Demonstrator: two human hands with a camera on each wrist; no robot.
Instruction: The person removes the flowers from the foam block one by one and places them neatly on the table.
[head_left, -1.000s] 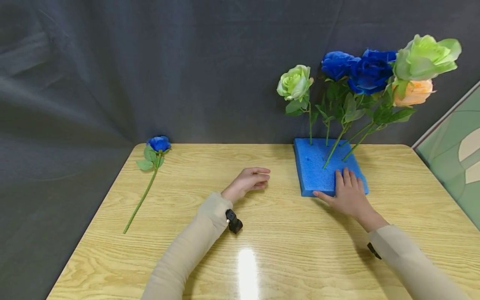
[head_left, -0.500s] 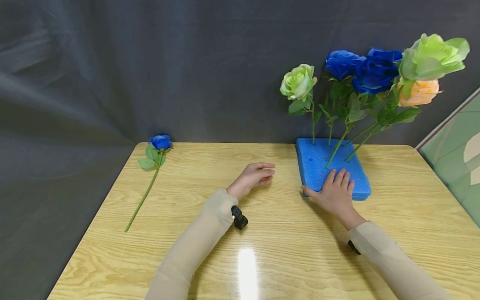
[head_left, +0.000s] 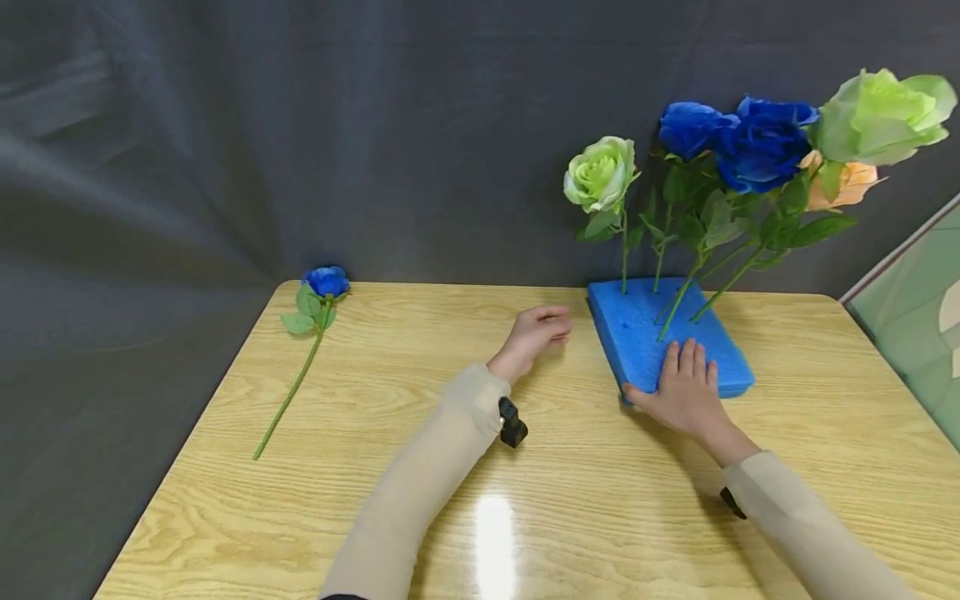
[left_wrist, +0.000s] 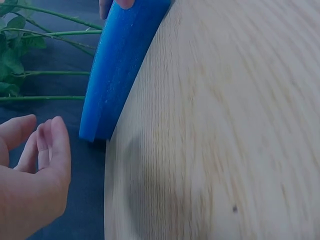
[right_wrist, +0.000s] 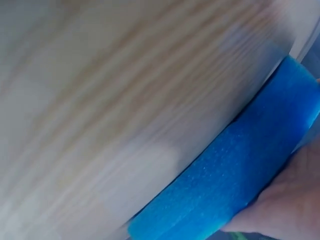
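A blue foam block [head_left: 637,321] lies at the back right of the wooden table [head_left: 420,367], with several artificial roses stuck in it: a green one [head_left: 600,171], blue ones [head_left: 757,150], another green one [head_left: 881,112] and an orange one [head_left: 855,179]. My right hand [head_left: 682,383] lies flat on the block's near end, thumb at its near left corner. My left hand [head_left: 536,329] rests on the table just left of the block, fingers loosely curled and holding nothing. The left wrist view shows those fingers [left_wrist: 50,145] close to the block's side [left_wrist: 120,65]. The right wrist view shows the block's edge [right_wrist: 235,180].
A loose blue rose [head_left: 326,281] with a long green stem lies at the table's far left corner. A dark grey cloth [head_left: 300,125] hangs behind the table. A green and white panel [head_left: 915,308] leans at the right edge.
My left hand has moved right and farther back, close to the block. The block's near end has swung slightly right under my right hand, and the roses swayed with it.
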